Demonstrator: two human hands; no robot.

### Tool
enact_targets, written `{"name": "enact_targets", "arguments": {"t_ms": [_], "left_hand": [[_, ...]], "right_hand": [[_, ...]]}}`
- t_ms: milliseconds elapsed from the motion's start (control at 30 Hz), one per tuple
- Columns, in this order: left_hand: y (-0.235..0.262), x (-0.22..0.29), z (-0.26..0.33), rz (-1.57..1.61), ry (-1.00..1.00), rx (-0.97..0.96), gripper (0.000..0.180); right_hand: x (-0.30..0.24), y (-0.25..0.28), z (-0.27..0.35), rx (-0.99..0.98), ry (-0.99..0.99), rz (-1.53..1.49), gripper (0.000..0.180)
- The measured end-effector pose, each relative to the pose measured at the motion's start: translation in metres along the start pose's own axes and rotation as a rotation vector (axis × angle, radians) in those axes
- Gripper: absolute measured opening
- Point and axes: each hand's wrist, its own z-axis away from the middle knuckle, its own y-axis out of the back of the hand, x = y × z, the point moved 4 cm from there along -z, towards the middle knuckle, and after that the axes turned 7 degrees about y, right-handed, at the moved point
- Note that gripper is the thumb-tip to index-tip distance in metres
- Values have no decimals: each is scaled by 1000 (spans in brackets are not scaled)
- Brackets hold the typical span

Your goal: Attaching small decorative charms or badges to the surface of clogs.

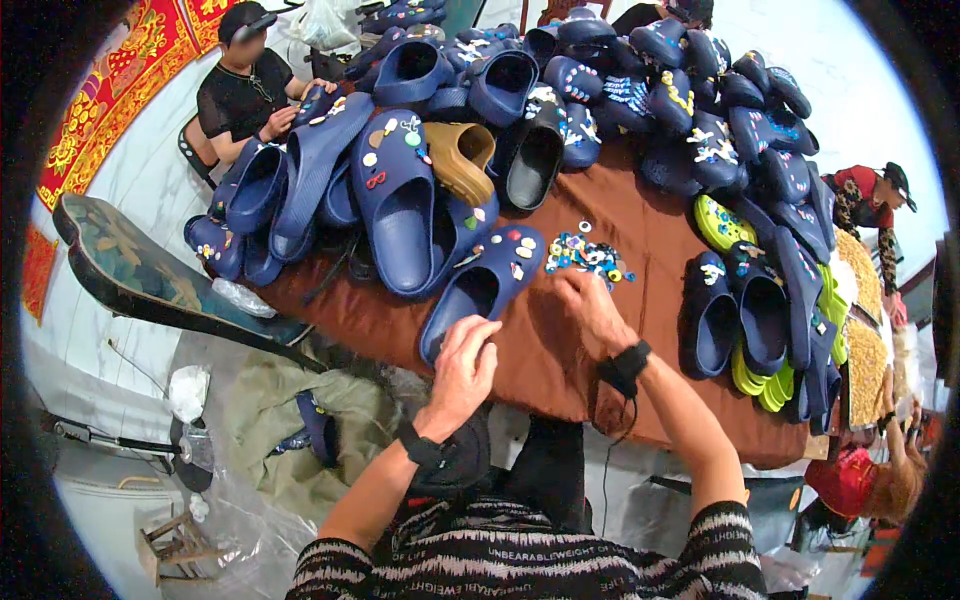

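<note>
A navy blue slip-on clog (468,296) with small colourful charms on its toe lies in front of me, heel toward me. My left hand (463,370) is closed at its heel, fingers over the right edge. To the right of the clog, a loose heap of small coloured charms (590,258) sits on the brown cloth. At the near side of that heap is my right hand (594,312), its fingers bent and pressed together; whether a charm is between them is hidden. A larger navy clog (396,205) with charms stands just behind, beside a brown clog (461,160).
Clogs are piled along the back of the brown-covered table (640,385). Navy and lime green clogs (765,375) stand at the right. A person in black (245,100) sits at the far left, hands on a clog. A camouflage-patterned seat (150,255) is near the left edge.
</note>
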Motion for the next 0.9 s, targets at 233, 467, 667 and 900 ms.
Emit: {"name": "enact_targets", "arguments": {"t_ms": [233, 467, 667, 900], "left_hand": [[-18, -22, -10, -19, 66, -50, 42], [-17, -30, -16, 84, 355, -111, 49], [-39, -40, -26, -279, 65, -231, 48], [-44, -42, -24, -488, 58, -124, 33]], "right_hand": [[55, -1, -139, 127, -167, 18, 42], [127, -6, -212, 235, -360, 107, 61], [152, 25, -220, 229, -366, 192, 54], [88, 79, -166, 347, -194, 207, 50]]}}
